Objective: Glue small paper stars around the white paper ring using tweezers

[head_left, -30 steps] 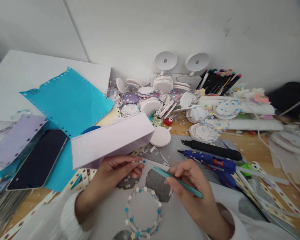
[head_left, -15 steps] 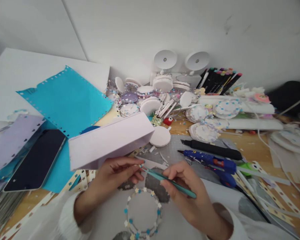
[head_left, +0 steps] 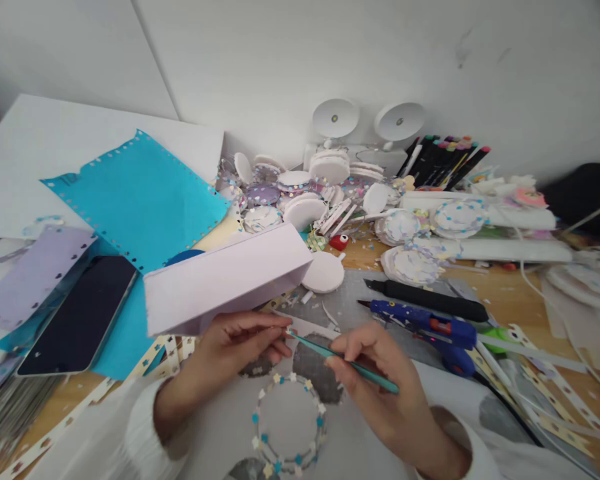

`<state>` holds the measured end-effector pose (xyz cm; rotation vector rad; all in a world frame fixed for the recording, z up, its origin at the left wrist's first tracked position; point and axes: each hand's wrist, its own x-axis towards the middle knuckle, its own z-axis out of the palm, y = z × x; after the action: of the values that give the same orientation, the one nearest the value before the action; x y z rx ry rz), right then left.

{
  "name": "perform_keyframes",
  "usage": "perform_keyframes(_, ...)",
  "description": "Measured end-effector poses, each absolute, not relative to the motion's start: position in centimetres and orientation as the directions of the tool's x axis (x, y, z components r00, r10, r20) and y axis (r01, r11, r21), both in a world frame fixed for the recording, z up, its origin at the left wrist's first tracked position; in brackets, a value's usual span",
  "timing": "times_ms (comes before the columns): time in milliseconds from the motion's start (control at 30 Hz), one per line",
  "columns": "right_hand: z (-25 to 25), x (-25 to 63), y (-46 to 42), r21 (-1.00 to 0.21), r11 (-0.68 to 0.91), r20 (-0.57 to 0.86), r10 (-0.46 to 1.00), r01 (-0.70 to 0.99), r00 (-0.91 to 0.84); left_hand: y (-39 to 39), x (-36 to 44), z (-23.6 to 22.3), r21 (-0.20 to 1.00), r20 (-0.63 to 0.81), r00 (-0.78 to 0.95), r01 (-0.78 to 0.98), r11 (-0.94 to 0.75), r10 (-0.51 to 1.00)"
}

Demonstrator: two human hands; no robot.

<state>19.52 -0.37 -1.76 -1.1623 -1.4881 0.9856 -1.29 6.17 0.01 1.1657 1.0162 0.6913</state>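
Note:
Teal tweezers [head_left: 319,347] are pinched in my right hand [head_left: 383,380], their tips pointing left. Those tips meet the fingertips of my left hand [head_left: 230,350], which are closed on a tiny pale piece [head_left: 289,331], too small to make out clearly. Below both hands, over the white cloth at my lap, is a ring [head_left: 321,422] set with small blue, white and cream stars.
A lilac box [head_left: 225,277] stands just beyond my left hand. To the right lie a blue glue gun [head_left: 420,322] and a black pen-like tool [head_left: 430,299]. A phone [head_left: 80,317] rests at left; white discs [head_left: 305,212] are heaped at the back.
The tweezers' tips have come closer together at my left fingertips, around the tiny piece. The whole view has shifted slightly; the ring stays below the hands.

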Motion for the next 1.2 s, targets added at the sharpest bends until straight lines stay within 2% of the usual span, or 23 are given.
perform_keyframes(167,-1.7,19.6,-0.2,-0.956,0.220,0.220,0.975,0.197,-0.018,6.2,-1.5,0.1,0.976,-0.216,0.385,0.104,0.191,0.898)
perform_keyframes(333,-2.0,19.7,-0.2,-0.953,0.217,0.219,0.976,0.212,-0.018,6.0,-1.9,-0.4,0.967,-0.076,0.353,0.256,-0.018,0.933)
perform_keyframes(500,-2.1,19.7,-0.3,-0.942,0.234,0.231,0.972,0.241,-0.041,6.2,-2.2,-0.8,0.870,0.159,0.409,0.372,-0.324,0.898)
perform_keyframes(600,-2.4,19.8,-0.3,-0.933,0.244,0.240,0.970,0.265,-0.046,6.2,-2.3,-0.8,0.795,0.233,0.460,0.417,-0.440,0.857)
perform_keyframes(833,-2.1,19.8,-0.5,-0.932,0.259,0.250,0.966,0.254,-0.065,5.7,-2.3,-1.0,0.799,0.256,0.496,0.374,-0.470,0.830)
perform_keyframes(1200,-1.8,19.8,-0.7,-0.943,0.268,0.242,0.959,0.198,-0.148,5.6,-2.0,-0.7,0.917,0.144,0.499,0.256,-0.305,0.854)
